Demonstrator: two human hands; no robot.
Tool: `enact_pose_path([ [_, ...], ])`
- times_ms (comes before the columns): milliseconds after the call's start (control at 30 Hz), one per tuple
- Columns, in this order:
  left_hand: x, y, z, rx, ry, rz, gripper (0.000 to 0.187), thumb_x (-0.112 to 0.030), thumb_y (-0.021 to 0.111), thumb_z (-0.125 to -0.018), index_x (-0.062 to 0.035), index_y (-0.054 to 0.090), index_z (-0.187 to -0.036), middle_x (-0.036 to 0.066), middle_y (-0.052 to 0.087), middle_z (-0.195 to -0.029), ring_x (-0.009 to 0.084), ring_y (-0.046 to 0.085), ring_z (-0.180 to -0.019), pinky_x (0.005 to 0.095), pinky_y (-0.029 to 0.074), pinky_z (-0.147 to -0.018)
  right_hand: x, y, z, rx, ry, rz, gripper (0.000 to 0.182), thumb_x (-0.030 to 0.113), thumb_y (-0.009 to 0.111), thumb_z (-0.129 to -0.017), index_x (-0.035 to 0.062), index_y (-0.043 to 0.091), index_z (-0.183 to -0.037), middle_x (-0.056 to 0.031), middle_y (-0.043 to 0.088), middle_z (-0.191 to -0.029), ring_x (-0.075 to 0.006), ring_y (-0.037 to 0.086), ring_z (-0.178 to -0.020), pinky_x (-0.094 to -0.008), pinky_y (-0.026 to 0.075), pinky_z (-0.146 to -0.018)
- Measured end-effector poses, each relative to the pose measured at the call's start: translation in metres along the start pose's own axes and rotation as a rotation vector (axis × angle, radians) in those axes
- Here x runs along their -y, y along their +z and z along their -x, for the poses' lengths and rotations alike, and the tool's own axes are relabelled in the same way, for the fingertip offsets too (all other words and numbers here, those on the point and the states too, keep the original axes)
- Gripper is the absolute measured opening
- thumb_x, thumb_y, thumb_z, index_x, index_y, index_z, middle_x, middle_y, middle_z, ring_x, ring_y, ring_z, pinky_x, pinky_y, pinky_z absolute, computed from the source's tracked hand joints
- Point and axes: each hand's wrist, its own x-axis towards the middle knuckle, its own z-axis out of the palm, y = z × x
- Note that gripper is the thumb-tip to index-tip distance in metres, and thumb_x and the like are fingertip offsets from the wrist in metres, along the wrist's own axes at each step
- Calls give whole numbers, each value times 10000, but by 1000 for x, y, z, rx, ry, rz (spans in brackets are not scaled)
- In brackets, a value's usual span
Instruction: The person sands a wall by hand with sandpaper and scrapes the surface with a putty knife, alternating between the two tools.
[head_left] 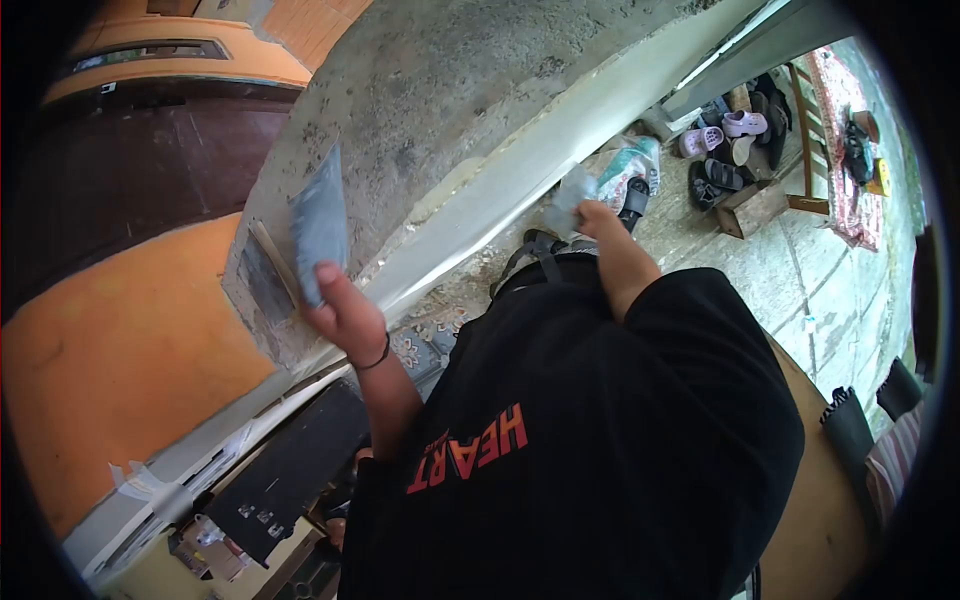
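My left hand point(345, 315), with a dark band at the wrist, is closed on the lower end of a flat blue-grey piece point(322, 225). It is long with a pointed upper end, and I cannot tell whether it is cloth or a packet. Behind it, in this view, lies a rough grey concrete surface point(430, 90). Farther right, my right hand point(600, 220) grips a crumpled, see-through plastic bag point(570, 200), which is blurred. The bag overlaps the pale edge of the concrete.
Purple clogs point(742, 124), dark sandals point(722, 176) and a wooden box point(752, 207) are on the floor at right. Beyond them is a table with a patterned cloth point(850, 215). A black case-like object point(290, 470) lies at lower left, by an orange wall point(130, 370).
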Motion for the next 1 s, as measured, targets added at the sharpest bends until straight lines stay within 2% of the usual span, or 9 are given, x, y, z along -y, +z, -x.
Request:
enact_pose_path([
  [100,-5,37,-18,405,292,-311,294,-198,487,-842,-20,583,-1056,137,532,-1179,270,474,-1131,407,308,-965,-23,80,-14,178,29,-99,211,-56,424,-746,-15,470,-948,-144,542,-910,-288,585,-804,-412,535,-687],
  [300,-7,55,-22,406,398,-610,252,-218,509,-824,-96,641,-1000,102,531,-1186,282,475,-1123,411,315,-957,-19,134,140,308,-133,201,294,-91,479,-720,-82,471,-1015,-176,543,-929,-297,588,-809,-389,539,-650],
  [367,-6,56,-20,397,400,-611,248,-219,508,-824,-97,645,-991,101,532,-1185,280,480,-1118,409,320,-954,-43,112,39,427,-897,1184,251,-92,476,-719,-97,490,-970,-176,545,-912,-303,589,-812,-385,537,-634],
  [400,-6,57,-21,377,397,-621,244,-221,508,-824,-99,648,-982,101,533,-1184,277,485,-1113,406,325,-951,-30,104,21,466,-687,951,212,-86,476,-725,-90,516,-933,-164,559,-891,-294,597,-789,-384,537,-634],
  [433,-6,58,-22,379,397,-614,244,-221,508,-824,-99,648,-982,101,533,-1184,277,485,-1113,406,325,-951,-25,94,-17,475,-832,1325,178,-77,475,-732,-74,535,-900,-149,574,-853,-277,606,-742,-380,535,-640],
  [500,-8,58,-19,359,392,-639,240,-221,503,-826,-97,653,-968,99,533,-1182,276,493,-1103,403,332,-946,4,90,24,131,-173,87,174,-70,468,-737,-43,546,-890,-124,586,-824,-254,610,-698,-351,532,-619],
  [600,-8,58,-20,351,412,-642,238,-220,501,-829,-93,655,-959,95,542,-1170,276,500,-1094,405,341,-939,22,109,44,277,-42,-30,352,-79,420,-755,-19,499,-1093,-143,582,-987,-282,608,-801,-317,523,-713],
  [800,-4,58,-20,321,440,-685,233,-219,505,-830,-101,655,-963,87,556,-1151,270,513,-1080,401,358,-926,38,118,214,266,-296,-12,228,-87,417,-749,-21,483,-957,-87,526,-890,-209,554,-704,-333,506,-605],
  [1000,-3,55,-21,304,476,-654,225,-237,514,-833,-125,660,-962,77,558,-1149,263,521,-1068,394,368,-915,45,90,85,39,-218,141,199,-72,431,-730,-10,495,-908,-93,526,-860,-202,533,-658,-300,453,-535],
])
